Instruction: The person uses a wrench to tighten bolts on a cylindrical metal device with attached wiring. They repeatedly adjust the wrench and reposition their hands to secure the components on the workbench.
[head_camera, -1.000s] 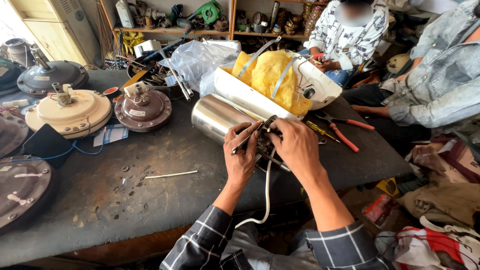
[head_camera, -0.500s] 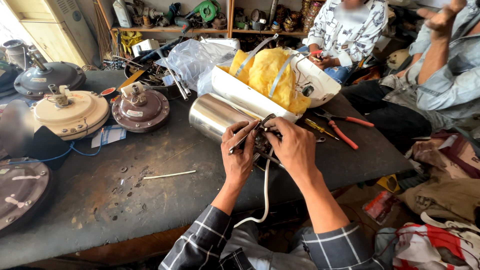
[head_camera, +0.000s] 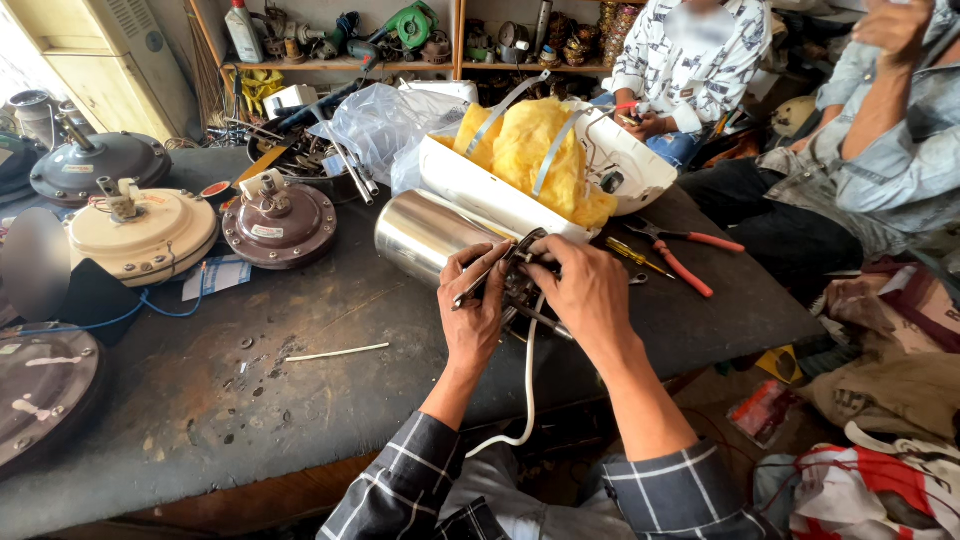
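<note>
A shiny steel cylinder (head_camera: 420, 235) lies on its side on the dark workbench (head_camera: 250, 400), its open end with dark metal parts toward me. My left hand (head_camera: 474, 310) grips a thin metal tool (head_camera: 480, 282) pointed at that end. My right hand (head_camera: 585, 292) closes over the dark fittings at the cylinder's end. A white cord (head_camera: 527, 385) hangs from there down over the bench edge.
A white casing with yellow wadding (head_camera: 540, 160) lies behind the cylinder. Red-handled pliers (head_camera: 685, 255) and a screwdriver (head_camera: 640, 257) lie to the right. Round fan motor housings (head_camera: 280, 222) (head_camera: 140, 232) sit at left. Two people sit at the back right.
Both my hands stay on the cylinder's end with only small shifts. The person at the far right has raised an arm.
</note>
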